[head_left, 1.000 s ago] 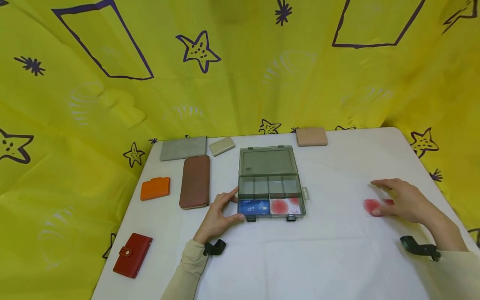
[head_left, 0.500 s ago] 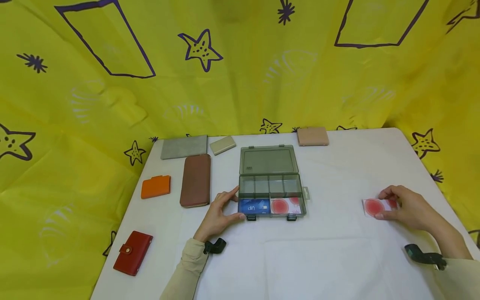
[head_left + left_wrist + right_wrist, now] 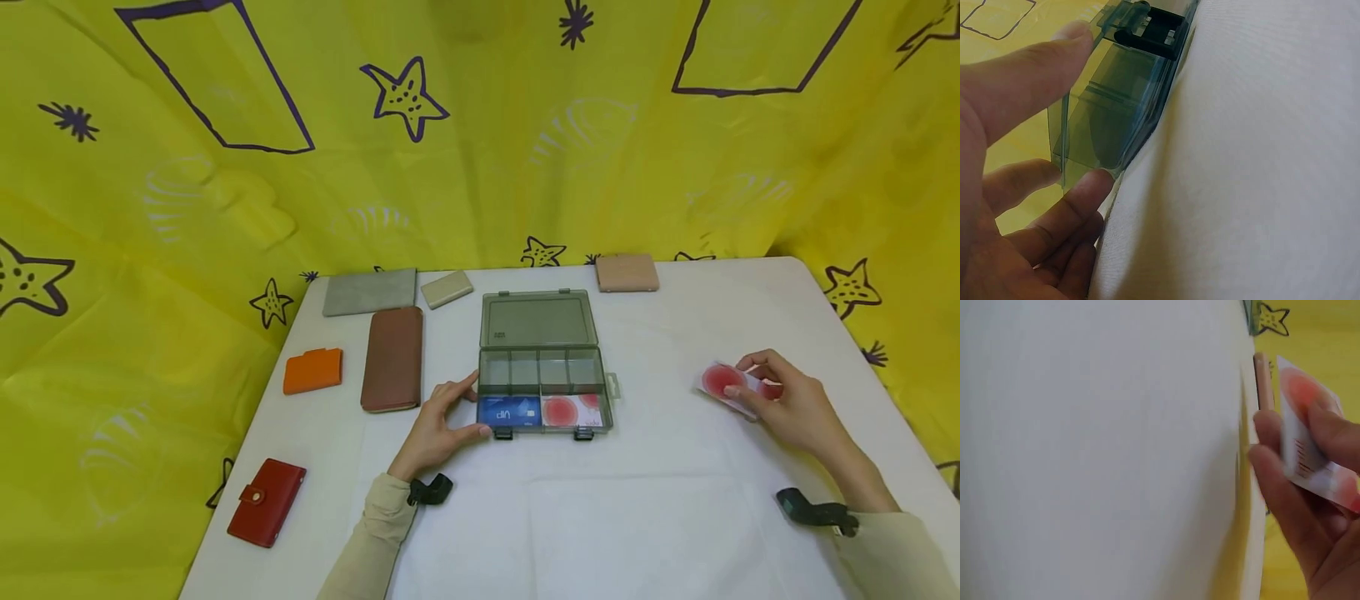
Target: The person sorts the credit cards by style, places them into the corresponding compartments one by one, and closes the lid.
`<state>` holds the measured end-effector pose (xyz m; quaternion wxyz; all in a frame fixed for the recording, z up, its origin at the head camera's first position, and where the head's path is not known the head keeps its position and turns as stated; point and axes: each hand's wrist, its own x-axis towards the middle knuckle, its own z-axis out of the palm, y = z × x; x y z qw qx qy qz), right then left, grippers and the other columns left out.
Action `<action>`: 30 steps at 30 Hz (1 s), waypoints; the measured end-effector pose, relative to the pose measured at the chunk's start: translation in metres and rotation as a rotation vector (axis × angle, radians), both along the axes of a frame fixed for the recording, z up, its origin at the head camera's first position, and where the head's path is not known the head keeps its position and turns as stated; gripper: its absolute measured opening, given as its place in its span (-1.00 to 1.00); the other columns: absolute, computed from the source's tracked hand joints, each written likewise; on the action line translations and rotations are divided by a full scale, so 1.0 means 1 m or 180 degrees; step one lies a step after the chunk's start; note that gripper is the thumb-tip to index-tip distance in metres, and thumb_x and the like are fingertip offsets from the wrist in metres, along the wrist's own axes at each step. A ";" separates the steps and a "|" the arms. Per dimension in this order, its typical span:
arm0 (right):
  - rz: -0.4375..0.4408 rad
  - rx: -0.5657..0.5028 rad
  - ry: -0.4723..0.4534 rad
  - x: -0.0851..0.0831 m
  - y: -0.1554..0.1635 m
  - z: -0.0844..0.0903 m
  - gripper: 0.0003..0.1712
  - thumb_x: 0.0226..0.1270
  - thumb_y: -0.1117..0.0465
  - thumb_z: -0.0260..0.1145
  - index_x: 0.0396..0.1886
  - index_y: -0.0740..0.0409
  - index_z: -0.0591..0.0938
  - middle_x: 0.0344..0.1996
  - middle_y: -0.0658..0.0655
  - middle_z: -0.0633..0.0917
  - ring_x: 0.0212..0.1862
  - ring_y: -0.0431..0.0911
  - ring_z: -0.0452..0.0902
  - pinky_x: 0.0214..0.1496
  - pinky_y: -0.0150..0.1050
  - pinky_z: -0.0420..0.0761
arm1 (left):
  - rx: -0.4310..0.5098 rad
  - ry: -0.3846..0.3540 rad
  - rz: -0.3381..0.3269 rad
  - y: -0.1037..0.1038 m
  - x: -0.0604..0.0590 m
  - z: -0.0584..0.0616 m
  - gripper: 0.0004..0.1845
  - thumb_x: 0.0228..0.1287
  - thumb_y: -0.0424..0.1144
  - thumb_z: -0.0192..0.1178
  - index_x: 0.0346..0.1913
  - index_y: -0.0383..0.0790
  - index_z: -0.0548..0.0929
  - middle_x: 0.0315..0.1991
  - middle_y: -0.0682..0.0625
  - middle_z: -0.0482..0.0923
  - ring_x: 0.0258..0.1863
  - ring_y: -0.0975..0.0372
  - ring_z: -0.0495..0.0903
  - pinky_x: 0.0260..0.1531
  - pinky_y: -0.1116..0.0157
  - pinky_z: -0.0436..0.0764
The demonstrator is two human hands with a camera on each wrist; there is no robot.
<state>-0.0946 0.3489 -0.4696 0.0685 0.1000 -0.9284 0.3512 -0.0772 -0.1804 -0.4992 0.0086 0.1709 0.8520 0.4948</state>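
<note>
My right hand [image 3: 793,407] pinches a white card with red circles [image 3: 722,382] between thumb and fingers, lifted above the right side of the table. In the right wrist view the card [image 3: 1300,394] stands tilted, its edge bent slightly toward the thumb. A grey-green clear plastic compartment box [image 3: 538,321] lies in the middle with its lid folded back. A blue VIP card [image 3: 508,412] and a similar red-circled card [image 3: 572,412] lie in its front compartments. My left hand [image 3: 438,427] holds the box's left end, thumb at the front corner, fingers along the side wall [image 3: 1100,125].
To the left lie a brown wallet [image 3: 392,360], an orange card holder [image 3: 312,372] and a red snap wallet [image 3: 267,503]. Along the back are a grey pouch [image 3: 370,292], a beige case [image 3: 447,289] and a tan wallet [image 3: 627,273]. A yellow curtain [image 3: 480,183] hangs behind.
My right hand has closed on the red-circled card, picked it up off the table and brought it a little left and farther back. The left hand has stayed at the box.
</note>
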 end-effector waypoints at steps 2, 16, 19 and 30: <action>-0.0012 -0.0234 -0.0015 -0.002 -0.010 0.002 -0.61 0.35 0.34 0.53 0.11 0.16 0.61 -0.26 0.20 0.62 -0.42 -0.43 0.53 -0.45 -0.53 0.59 | 0.0005 -0.0011 0.0000 0.000 0.000 -0.001 -0.07 0.12 -0.26 0.63 0.57 -0.19 0.45 0.04 -0.07 0.67 0.14 0.02 0.51 0.34 0.15 0.42; 0.0838 -0.1478 -0.0860 -0.022 -0.071 0.010 -0.20 0.27 0.47 0.53 0.50 0.31 0.47 0.22 -0.27 0.56 -0.23 -0.23 0.68 -0.17 -0.41 0.75 | -0.0014 -0.0035 0.0013 -0.001 0.000 0.000 -0.07 0.11 -0.25 0.64 0.57 -0.17 0.45 0.03 -0.06 0.67 0.14 0.02 0.51 0.34 0.17 0.42; 0.1110 -0.1568 -0.0821 -0.021 -0.087 0.010 -0.16 0.17 0.51 0.57 0.48 0.38 0.48 0.20 -0.28 0.61 -0.25 -0.18 0.73 -0.17 -0.37 0.76 | -0.0014 -0.0028 0.0009 0.000 0.000 -0.001 -0.07 0.11 -0.25 0.64 0.57 -0.18 0.45 0.03 -0.06 0.67 0.15 0.01 0.51 0.35 0.16 0.42; 0.1578 -0.0621 -0.0163 -0.016 -0.136 0.002 -0.11 -0.21 0.12 0.84 0.27 0.00 0.74 0.53 0.23 0.42 0.53 -0.02 0.27 0.40 0.01 0.47 | -0.0002 -0.0014 -0.0004 0.000 -0.001 -0.002 -0.07 0.12 -0.25 0.64 0.57 -0.18 0.45 0.03 -0.06 0.67 0.13 0.01 0.50 0.33 0.17 0.43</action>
